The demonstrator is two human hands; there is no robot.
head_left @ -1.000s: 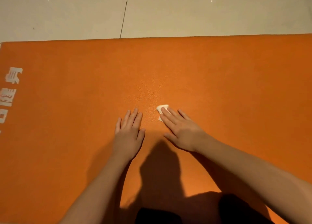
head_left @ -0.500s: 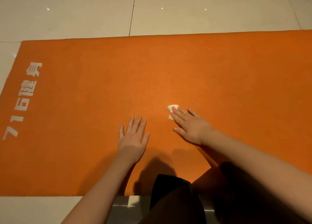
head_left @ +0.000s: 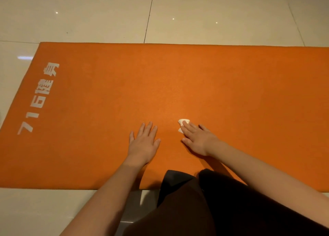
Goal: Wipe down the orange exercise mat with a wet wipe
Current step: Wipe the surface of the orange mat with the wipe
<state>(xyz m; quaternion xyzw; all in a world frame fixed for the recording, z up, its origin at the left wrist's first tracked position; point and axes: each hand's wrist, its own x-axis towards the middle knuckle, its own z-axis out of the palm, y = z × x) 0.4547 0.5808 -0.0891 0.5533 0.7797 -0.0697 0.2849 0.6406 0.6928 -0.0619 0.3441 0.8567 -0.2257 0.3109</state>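
The orange exercise mat (head_left: pixel 195 86) lies flat on the floor and runs off the right edge of the view; white lettering (head_left: pixel 39 100) is printed along its left end. A small white wet wipe (head_left: pixel 183 122) sits near the mat's middle, mostly covered by my right hand (head_left: pixel 199 140), whose straight fingers press it down onto the mat. My left hand (head_left: pixel 144 143) rests flat on the mat a short way to the left, fingers straight and holding nothing.
Pale glossy floor tiles (head_left: pixel 106 13) surround the mat on the far, left and near sides. My dark-clothed legs (head_left: pixel 204 209) overlap the mat's near edge at the bottom.
The view has pulled back and shifted left, so the mat's left end, its lettering and near edge now show. Both hands stay flat on the mat, the right still on the wipe.
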